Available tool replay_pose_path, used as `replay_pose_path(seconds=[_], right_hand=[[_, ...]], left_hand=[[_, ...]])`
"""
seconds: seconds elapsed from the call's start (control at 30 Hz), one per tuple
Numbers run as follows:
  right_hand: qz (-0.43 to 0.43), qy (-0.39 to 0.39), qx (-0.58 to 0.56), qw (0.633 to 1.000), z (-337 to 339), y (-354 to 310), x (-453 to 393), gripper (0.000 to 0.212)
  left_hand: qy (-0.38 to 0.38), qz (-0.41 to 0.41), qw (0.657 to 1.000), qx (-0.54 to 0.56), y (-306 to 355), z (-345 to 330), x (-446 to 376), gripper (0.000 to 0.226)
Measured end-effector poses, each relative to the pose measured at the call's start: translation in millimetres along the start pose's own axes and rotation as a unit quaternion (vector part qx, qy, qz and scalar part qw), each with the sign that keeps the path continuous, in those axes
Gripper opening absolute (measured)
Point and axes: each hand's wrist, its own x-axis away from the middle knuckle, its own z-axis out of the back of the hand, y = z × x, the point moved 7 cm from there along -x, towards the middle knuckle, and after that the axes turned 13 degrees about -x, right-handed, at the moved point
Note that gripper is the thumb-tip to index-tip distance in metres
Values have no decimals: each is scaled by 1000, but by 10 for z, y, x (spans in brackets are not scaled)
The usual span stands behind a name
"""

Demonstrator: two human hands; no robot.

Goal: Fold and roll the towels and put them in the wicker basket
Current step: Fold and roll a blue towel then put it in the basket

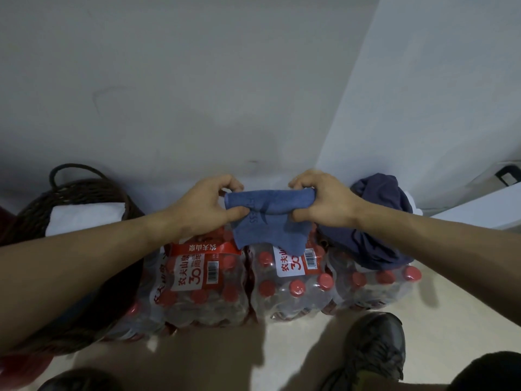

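Wicker basket, dark brown (84, 193), far left, holds 1 white towel (84, 218). Left hand (205, 204) and right hand (324, 201) pinch the half-rolled blue cloth towel (267, 218) above bottle packs (282, 283). Advice: roll tight, keeping both ends level.

Left hand (205, 203): forearm bare, reaching in from lower left; fingers curled, thumb pinching the left end of the blue towel (269, 218).
Right hand (324, 200): forearm bare, entering from the right; fingers curled over the towel's right end, thumb beneath.
Both hands level, at opposite ends of the towel, knuckles upward.
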Motion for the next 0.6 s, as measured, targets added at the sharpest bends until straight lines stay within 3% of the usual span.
replay_pose_path(seconds=[0.1, 0.23, 0.33, 0.47, 0.53, 0.6], right_hand=[[-91, -64, -222, 969, -79, 166, 65, 16], [-183, -37, -395, 899, -184, 520, 149, 31], [-231, 17, -382, 895, -291, 820, 210, 45], [-318, 11, -386, 866, -525, 1169, 376, 52], [-313, -18, -363, 878, -565, 1225, 394, 47], [-266, 1, -323, 908, -520, 1222, 342, 49]], left_hand=[[-52, 75, 980, 175, -9, -127, 47, 15], [-45, 163, 944, 284, -40, -360, 116, 28], [-7, 234, 938, 257, -173, -607, 165, 35], [-73, 280, 928, 236, -292, -1022, 280, 25], [-102, 268, 918, 272, -331, -1147, 302, 29], [-93, 256, 929, 251, -373, -1167, 284, 44]])
